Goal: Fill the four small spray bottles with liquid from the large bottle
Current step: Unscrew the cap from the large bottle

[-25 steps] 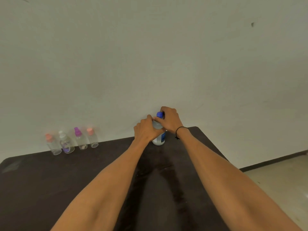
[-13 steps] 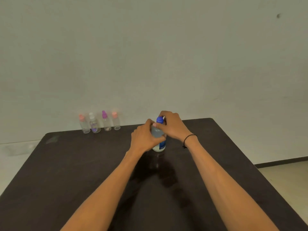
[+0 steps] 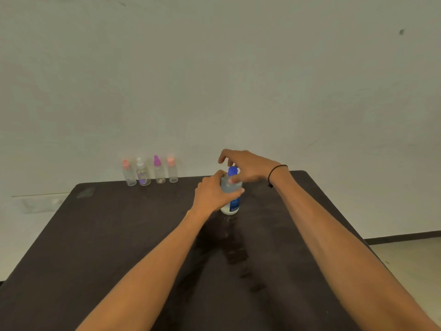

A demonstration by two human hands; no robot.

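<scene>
The large clear bottle [image 3: 231,204] with a blue label stands upright on the dark table [image 3: 119,235], far of centre. My left hand [image 3: 214,192] grips its body from the left. My right hand [image 3: 243,167] reaches in from the right and pinches the blue cap [image 3: 232,170] with curled fingers. Several small clear spray bottles stand in a row at the table's far edge against the wall: a pink-capped one [image 3: 128,174], a white-capped one [image 3: 142,174], a purple-capped one [image 3: 158,172] and another pink-capped one [image 3: 172,172].
A plain pale wall [image 3: 214,80] rises directly behind the table. The table's right edge drops to a light floor [image 3: 405,259] with a dark skirting strip. A black band circles my right wrist [image 3: 274,174].
The view has shifted so the table and the bottles sit further right and lower in the frame. The large bottle has come nearer from the far edge; both hands stay on it.
</scene>
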